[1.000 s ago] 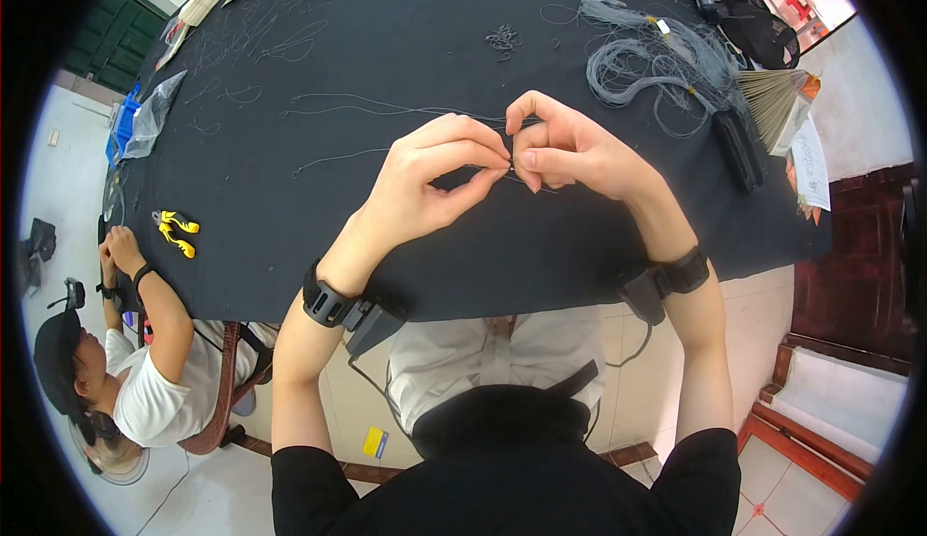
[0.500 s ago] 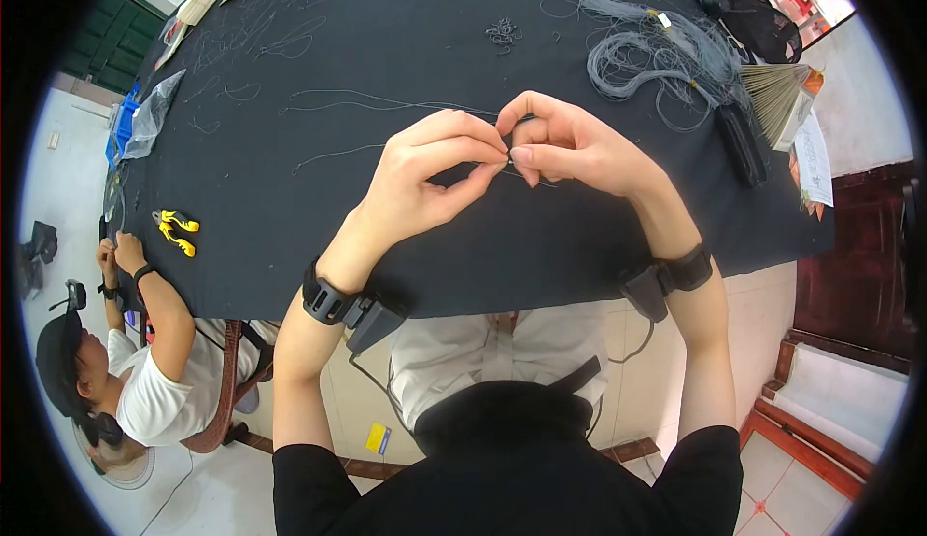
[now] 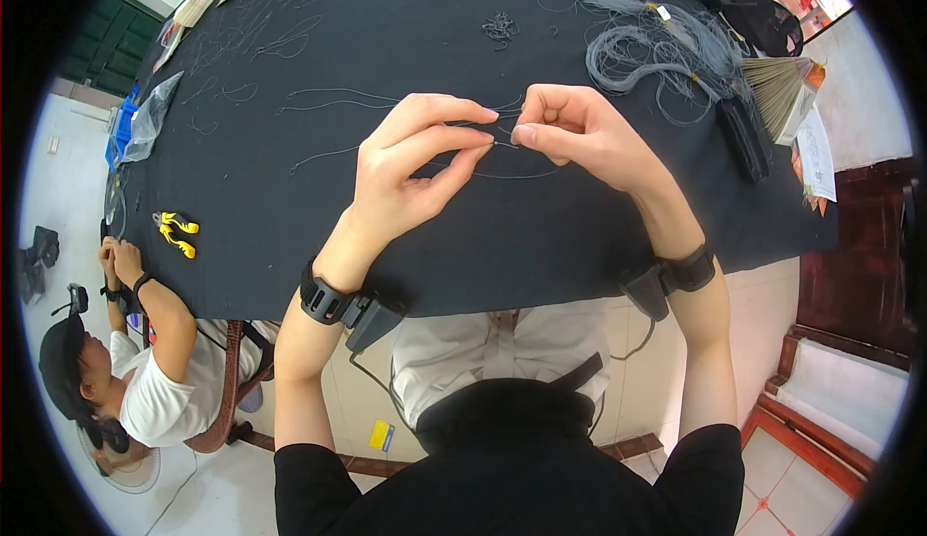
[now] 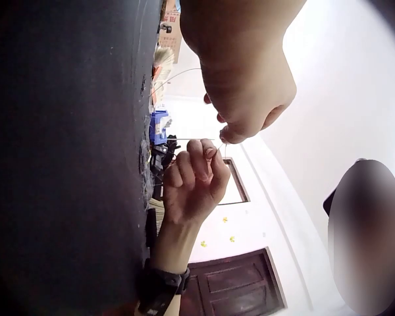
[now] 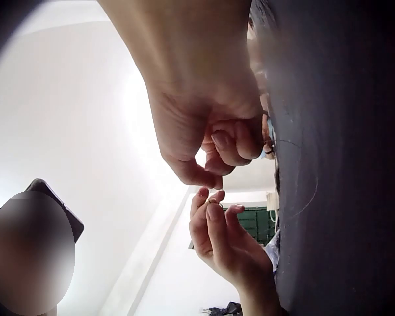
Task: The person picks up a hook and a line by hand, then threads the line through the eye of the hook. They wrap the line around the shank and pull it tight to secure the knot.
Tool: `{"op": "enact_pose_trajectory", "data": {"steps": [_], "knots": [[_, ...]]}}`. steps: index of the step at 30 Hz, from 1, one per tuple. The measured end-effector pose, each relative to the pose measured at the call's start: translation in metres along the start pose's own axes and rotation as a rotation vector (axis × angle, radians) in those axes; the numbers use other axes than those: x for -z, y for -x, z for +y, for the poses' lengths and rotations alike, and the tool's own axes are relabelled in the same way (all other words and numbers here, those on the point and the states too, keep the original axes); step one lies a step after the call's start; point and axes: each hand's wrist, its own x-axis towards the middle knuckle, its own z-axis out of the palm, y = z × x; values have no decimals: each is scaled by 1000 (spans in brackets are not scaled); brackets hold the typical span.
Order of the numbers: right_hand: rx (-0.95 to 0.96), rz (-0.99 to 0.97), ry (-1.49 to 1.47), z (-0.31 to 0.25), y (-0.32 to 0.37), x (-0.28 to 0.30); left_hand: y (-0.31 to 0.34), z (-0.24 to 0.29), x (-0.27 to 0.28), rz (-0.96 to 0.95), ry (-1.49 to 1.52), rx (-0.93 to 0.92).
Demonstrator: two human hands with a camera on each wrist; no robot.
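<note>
Just v. thin, greyish line [image 3: 507, 145]; L hand [image 3: 413, 161] w/ narrow grip on it; R hand [image 3: 584, 138] ditto

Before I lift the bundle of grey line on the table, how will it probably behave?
The bundle of grey line will probably sag, as its strands curve loosely. It seems light: the strands look thin. It may tangle, since some strands stray outward.

Workshop, prob.: pliers [image 3: 169, 223], line bundle [image 3: 681, 42] on blk table [image 3: 483, 256].
</note>
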Motion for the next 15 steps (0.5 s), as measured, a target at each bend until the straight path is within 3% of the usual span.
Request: {"op": "enact_pose_trajectory", "data": {"steps": [15], "knots": [[-14,-56,-4,-1,0,-3,-1,-1,-3,-30,25,-64]]}}
